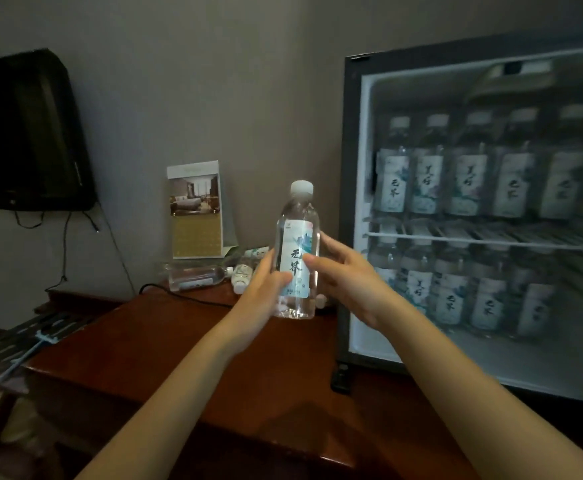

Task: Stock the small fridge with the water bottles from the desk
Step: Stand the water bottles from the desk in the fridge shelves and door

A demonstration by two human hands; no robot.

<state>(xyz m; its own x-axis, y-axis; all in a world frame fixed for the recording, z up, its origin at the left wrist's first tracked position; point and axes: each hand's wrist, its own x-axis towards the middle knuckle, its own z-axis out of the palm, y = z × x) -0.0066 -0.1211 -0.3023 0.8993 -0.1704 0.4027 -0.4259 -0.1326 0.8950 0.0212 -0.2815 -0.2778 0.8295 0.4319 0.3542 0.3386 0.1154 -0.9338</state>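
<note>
A clear water bottle [297,251] with a white cap and pale label is held upright above the wooden desk [165,348]. My left hand [266,289] grips its lower left side, and my right hand [345,275] wraps its right side with the thumb across the label. The small fridge [352,209] stands open on the right, with rows of the same bottles on its upper shelf [473,171] and lower shelf [463,292]. More bottles [200,275] lie on their sides at the desk's back.
A standing calendar card [196,209] leans against the wall behind the lying bottles. A black cable [186,296] runs across the desk. A dark wall-mounted screen [27,133] hangs at the left, with a luggage rack [16,344] below it.
</note>
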